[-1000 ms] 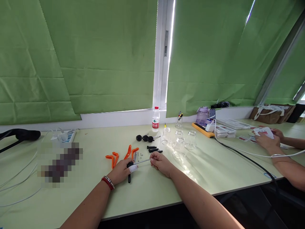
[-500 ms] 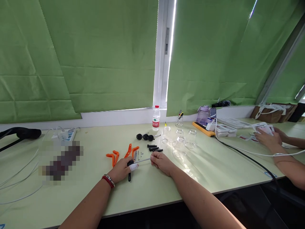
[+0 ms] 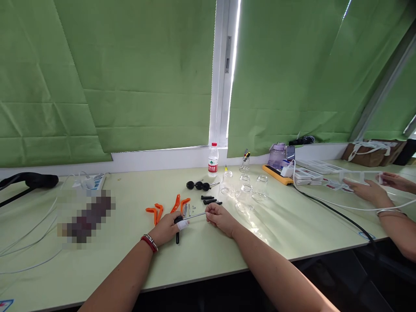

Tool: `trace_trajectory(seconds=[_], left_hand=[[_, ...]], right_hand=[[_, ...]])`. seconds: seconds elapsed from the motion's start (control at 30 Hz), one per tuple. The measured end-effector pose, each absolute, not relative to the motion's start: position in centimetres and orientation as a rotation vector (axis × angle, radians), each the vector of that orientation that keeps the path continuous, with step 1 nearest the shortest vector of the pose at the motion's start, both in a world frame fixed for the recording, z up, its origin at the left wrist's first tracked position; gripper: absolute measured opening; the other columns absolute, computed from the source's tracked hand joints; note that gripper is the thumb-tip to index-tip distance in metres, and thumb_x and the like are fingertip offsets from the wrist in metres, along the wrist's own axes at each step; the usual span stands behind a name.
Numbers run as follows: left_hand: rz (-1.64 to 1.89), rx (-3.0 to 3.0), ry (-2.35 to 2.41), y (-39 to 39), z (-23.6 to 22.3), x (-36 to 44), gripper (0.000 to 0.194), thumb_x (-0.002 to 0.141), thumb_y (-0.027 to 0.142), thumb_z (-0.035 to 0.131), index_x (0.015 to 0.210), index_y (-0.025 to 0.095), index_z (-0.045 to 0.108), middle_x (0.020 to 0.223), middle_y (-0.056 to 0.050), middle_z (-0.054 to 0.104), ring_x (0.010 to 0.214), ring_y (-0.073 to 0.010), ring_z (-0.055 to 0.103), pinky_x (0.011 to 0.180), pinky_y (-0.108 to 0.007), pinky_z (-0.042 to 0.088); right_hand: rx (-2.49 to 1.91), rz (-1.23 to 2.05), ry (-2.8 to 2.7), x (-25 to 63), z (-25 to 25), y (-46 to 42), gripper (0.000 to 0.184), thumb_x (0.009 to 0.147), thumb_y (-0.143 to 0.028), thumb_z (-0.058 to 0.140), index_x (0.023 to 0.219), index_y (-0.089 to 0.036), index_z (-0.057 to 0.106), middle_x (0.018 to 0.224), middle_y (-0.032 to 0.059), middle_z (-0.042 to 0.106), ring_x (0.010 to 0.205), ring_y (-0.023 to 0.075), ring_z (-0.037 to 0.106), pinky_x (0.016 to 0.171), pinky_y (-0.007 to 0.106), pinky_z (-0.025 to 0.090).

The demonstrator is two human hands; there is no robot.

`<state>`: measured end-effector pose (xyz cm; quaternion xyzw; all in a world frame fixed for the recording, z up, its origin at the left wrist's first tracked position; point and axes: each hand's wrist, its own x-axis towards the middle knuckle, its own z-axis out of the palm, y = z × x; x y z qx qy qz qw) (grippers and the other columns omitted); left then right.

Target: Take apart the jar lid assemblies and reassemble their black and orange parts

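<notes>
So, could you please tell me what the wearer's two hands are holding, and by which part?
A metal rod: the left hand grips its black end, and the right hand holds the opposite end.

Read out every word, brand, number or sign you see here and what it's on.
None can be quoted with certainty.
Water bottle: white characters on its red label, too small to read.
Sticker at bottom left: too small, cut off by the picture edge.
Blue-edged sticker at right: unreadable.
Red-and-white cards: print too small.
</notes>
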<state>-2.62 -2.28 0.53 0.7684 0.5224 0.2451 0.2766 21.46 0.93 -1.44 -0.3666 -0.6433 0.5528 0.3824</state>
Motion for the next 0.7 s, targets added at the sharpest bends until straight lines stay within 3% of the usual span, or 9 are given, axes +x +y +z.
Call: trace_trajectory(seconds=[0.17, 0.43, 0.7], left_hand=[[0.665, 2.051, 1.387, -2.45, 0.73, -2.55, 0.028, 0.081, 0.049, 0.053, 0.081, 0.021, 0.054, 0.068, 0.002, 0.044, 0.061, -0.0139, 0.039, 0.056, -0.023, 0.031], [0.635, 2.042, 1.419, -2.55, 0.66, -2.65, 0.032, 0.08, 0.052, 0.053, 0.085, 0.021, 0.055, 0.07, 0.001, 0.046, 0.063, -0.015, 0.042, 0.057, -0.024, 0.034], [0.622, 2.066, 1.432, -2.41, 0.52, -2.68, 0.033, 0.08, 0.054, 0.052, 0.086, 0.021, 0.056, 0.072, 0.001, 0.048, 0.064, -0.0154, 0.044, 0.057, -0.024, 0.035]], right_hand=[[-0.959, 1.4, -1.65, 21.4, -1.36, 0.9, 0.018, 0.08, -0.034, 0.057, 0.076, -0.019, 0.049, 0.064, -0.0028, 0.055, 0.048, 0.0068, 0.036, 0.048, 0.022, 0.027], [-1.087, 1.316, -1.733, 21.34, -1.1, 0.9, 0.034, 0.085, -0.041, 0.05, 0.061, -0.017, 0.051, 0.055, -0.0029, 0.048, 0.046, 0.0074, 0.033, 0.049, 0.024, 0.027], [-1.016, 1.293, -1.725, 21.46, -1.28, 0.87, 0.02, 0.079, -0.036, 0.058, 0.073, -0.019, 0.051, 0.063, -0.0027, 0.054, 0.049, 0.0076, 0.035, 0.048, 0.022, 0.027]])
